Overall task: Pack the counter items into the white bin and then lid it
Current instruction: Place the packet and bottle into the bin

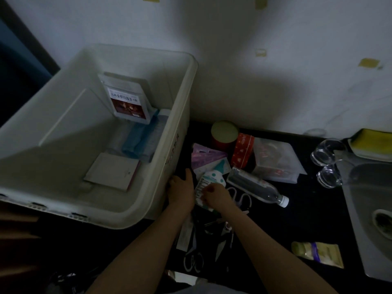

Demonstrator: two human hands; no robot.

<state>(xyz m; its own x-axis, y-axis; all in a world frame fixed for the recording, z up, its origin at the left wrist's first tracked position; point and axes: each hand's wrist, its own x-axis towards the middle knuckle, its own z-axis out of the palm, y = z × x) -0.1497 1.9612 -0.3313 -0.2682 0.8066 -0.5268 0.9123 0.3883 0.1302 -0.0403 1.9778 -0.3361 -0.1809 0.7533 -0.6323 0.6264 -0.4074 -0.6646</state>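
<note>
From where I watch, the white bin (182,102) takes up the left half of the view, open, no lid on it. Inside I see a white pouch with a dark red label (127,100) leaning upright against the far wall, a blue folded packet (140,139) lying on the floor below it, and a flat pale booklet (113,171) nearer to me.

Just right of the bin's near corner, on the black counter (307,219), my left hand (182,188) rests close against the bin wall, fingers reaching forward and mostly straight; I cannot tell whether it holds anything. Immediately to its right, my right hand (215,195) has its fingers curled down onto a white and teal pouch (209,182), pinching its near edge. The pouch lies flat on the counter between the two hands, most of it beyond the right knuckles.

Behind the pouch are purple sachets (203,157), a red tin with a pale lid (224,132) and a red patterned box (242,150). Scissors (194,257) lie near my forearms. Further right, a clear plastic bottle (256,186) lies on its side, cap pointing right, with a clear bag of red items (275,160) behind it. Then two glass cups (327,162), a yellow sponge (373,142), a small snack packet (318,252) and the steel sink (364,209) at the right edge.
</note>
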